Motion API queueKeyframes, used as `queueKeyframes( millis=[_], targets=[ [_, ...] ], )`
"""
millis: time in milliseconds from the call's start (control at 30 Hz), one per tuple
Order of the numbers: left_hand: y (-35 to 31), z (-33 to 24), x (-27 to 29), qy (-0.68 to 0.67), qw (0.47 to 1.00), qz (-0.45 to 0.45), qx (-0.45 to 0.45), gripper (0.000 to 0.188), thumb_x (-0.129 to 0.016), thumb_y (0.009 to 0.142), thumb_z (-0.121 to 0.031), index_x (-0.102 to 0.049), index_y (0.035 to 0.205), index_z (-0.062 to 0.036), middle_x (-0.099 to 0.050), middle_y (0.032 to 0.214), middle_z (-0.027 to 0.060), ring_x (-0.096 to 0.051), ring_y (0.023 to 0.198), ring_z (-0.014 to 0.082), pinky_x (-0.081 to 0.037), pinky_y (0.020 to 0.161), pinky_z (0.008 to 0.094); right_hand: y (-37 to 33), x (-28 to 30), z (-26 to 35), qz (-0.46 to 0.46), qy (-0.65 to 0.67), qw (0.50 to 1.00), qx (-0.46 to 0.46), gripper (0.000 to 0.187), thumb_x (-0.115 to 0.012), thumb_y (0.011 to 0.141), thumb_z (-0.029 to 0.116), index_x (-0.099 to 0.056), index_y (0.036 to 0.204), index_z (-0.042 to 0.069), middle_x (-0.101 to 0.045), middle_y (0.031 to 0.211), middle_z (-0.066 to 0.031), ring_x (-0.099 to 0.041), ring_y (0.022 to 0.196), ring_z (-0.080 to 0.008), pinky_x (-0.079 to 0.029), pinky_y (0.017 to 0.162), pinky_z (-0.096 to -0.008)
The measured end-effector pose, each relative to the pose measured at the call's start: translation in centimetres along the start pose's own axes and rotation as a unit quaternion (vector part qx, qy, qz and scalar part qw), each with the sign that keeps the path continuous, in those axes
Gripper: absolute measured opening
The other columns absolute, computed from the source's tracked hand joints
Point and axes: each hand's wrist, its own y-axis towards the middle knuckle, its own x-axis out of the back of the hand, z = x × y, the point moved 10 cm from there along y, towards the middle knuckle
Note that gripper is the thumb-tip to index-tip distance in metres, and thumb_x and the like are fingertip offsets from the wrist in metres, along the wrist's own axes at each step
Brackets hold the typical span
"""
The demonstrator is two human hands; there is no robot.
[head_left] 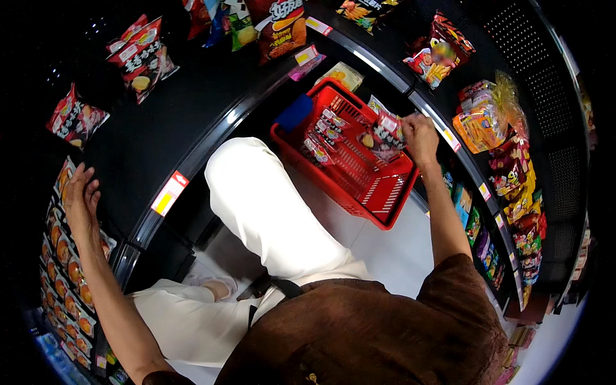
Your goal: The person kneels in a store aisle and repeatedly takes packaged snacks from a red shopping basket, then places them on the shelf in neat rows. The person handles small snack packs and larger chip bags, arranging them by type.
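My right hand [420, 138] is closed on the edge of a dark red and black snack bag [387, 133], which hangs over the right part of a red shopping basket [333, 191]. Several similar small snack packs [326, 133] lie inside the basket at its left. Far to the left, my left hand [81, 202] is raised with nothing in it, its fingers loosely apart. It is beside rows of packs with round orange pictures [64, 256], at the end of a black shelf [157, 125]; whether it touches them I cannot tell.
Red snack bags [144, 59] stand on the shelf at the upper left, with another bag [76, 119] nearer. More colourful bags [513, 186] fill the right shelf. Price tags [170, 192] line the shelf edges. My bent knee [247, 173] is beside the basket, above pale floor tiles [398, 256].
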Motion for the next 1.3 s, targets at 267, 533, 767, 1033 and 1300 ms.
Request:
queueKeyframes(
  millis=[267,533,767,1033,1300],
  targets=[
    [-0.5,0.2,-0.9,0.015,0.999,-0.029,-0.012,0.041,-0.059,0.100,-0.028,-0.059,0.134,-0.0043,-0.069,0.111,0.0079,-0.064,0.090,0.0098,-0.051,0.079,0.0232,-8.6,-16.9,-9.4,0.075,0.002,0.993,-0.086,0.015,-0.072,0.082,0.024,-0.075,0.093,0.016,-0.068,0.096,-0.0102,-0.063,0.094,-0.0333,-0.054,0.081,-0.0463],
    [0.1,1.1,-0.9,0.047,0.998,-0.023,-0.022,0.039,-0.060,0.100,-0.025,-0.059,0.133,-0.0053,-0.070,0.107,0.0061,-0.064,0.085,0.0082,-0.052,0.074,0.0204,-9.6,-24.9,-9.8,0.168,-0.057,0.976,-0.128,0.015,-0.067,0.085,0.028,-0.072,0.095,0.017,-0.067,0.098,-0.0081,-0.063,0.099,-0.0316,-0.054,0.083,-0.0467],
    [0.0,1.1,-2.2,0.034,0.999,-0.003,-0.006,0.039,-0.060,0.100,-0.026,-0.059,0.134,-0.0063,-0.070,0.110,0.0063,-0.065,0.090,0.0088,-0.052,0.075,0.0206,-10.0,-28.6,-11.6,0.207,-0.036,0.962,-0.175,0.020,-0.062,0.087,0.019,-0.070,0.104,0.017,-0.066,0.102,-0.0110,-0.062,0.103,-0.0334,-0.050,0.091,-0.0444],
    [-0.8,-0.2,-4.5,-0.077,0.996,0.004,0.053,0.045,-0.059,0.099,-0.020,-0.051,0.140,-0.0008,-0.066,0.117,0.0081,-0.062,0.093,0.0094,-0.051,0.081,0.0238,-3.9,-23.5,-5.8,0.085,0.205,0.973,-0.065,0.029,-0.062,0.091,0.014,-0.063,0.120,0.007,-0.063,0.117,-0.0185,-0.059,0.111,-0.0386,-0.046,0.099,-0.0469],
    [0.4,0.1,-4.0,-0.177,0.981,0.028,0.072,0.042,-0.057,0.100,-0.017,-0.050,0.138,-0.0001,-0.068,0.108,0.0078,-0.064,0.086,0.0110,-0.053,0.075,0.0255,10.2,-9.4,19.2,0.077,0.445,0.889,0.076,0.027,-0.060,0.093,0.000,-0.065,0.119,0.005,-0.063,0.106,-0.0118,-0.063,0.095,-0.0228,-0.053,0.080,-0.0312]
  ],
)
